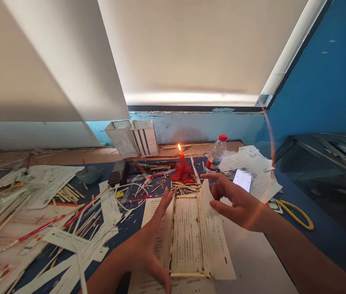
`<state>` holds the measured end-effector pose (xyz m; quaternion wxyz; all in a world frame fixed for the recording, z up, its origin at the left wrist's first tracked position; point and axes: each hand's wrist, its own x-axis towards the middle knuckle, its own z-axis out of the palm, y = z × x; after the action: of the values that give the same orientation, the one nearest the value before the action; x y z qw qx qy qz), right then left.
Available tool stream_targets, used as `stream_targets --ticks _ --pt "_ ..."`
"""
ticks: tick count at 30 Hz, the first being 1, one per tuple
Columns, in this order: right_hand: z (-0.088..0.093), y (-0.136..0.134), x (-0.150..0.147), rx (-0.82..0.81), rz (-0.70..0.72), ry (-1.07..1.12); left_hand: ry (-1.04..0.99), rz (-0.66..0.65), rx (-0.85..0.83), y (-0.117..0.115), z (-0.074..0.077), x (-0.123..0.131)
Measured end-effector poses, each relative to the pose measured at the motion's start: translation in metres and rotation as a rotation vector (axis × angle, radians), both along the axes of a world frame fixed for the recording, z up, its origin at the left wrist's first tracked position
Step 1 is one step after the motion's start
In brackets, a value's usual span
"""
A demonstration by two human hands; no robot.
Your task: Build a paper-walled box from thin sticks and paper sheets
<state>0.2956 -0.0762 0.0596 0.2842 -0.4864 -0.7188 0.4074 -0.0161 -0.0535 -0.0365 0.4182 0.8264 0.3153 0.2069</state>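
Note:
A printed paper sheet (pixel 187 228) lies in front of me with thin wooden sticks set along its edges as a long rectangular frame. My left hand (pixel 151 241) is at the frame's left side, thumb and fingers spread wide, nothing in it. On the right, a paper flap (pixel 217 241) stands partly raised along the long stick. Over the flap's top edge is my right hand (pixel 232 200), index finger stretched toward the candle and thumb apart from it; whether it touches the flap I cannot tell. Just beyond the frame burns a red candle (pixel 182 159), stuck in melted wax.
A red-capped bottle (pixel 216 155), a lit phone (pixel 242 180) and loose papers (pixel 257 163) lie at the right, with yellow-handled scissors (pixel 295 214). Two paper boxes (pixel 145 139) stand at the back. Sticks, paper strips (pixel 69 241), a cable and a black power bank (pixel 118 173) crowd the left.

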Motion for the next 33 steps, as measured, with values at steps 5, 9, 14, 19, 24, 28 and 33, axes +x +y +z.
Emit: stream_targets --ticks 5,9,14,19,24,28,33 --pt "0.006 0.01 -0.025 0.012 -0.01 -0.016 -0.062 -0.022 -0.137 -0.006 -0.001 0.01" --pt "0.009 0.015 -0.05 -0.007 -0.012 -0.007 -0.045 0.008 -0.113 -0.009 -0.008 0.013" --pt "0.001 0.015 -0.074 0.027 0.1 -0.038 -0.042 0.064 -0.095 -0.014 -0.015 0.016" --pt "-0.004 0.014 -0.084 0.024 0.14 -0.061 0.008 0.147 -0.162 -0.021 -0.018 0.02" --pt "0.003 0.019 -0.077 -0.048 0.1 0.008 -0.025 0.147 -0.089 -0.025 -0.014 0.02" --pt "0.011 0.028 -0.06 -0.036 0.034 0.076 -0.035 0.149 -0.077 -0.024 -0.007 0.016" --pt "0.026 0.035 -0.045 0.037 -0.083 0.198 -0.031 0.112 -0.076 -0.019 -0.008 0.015"
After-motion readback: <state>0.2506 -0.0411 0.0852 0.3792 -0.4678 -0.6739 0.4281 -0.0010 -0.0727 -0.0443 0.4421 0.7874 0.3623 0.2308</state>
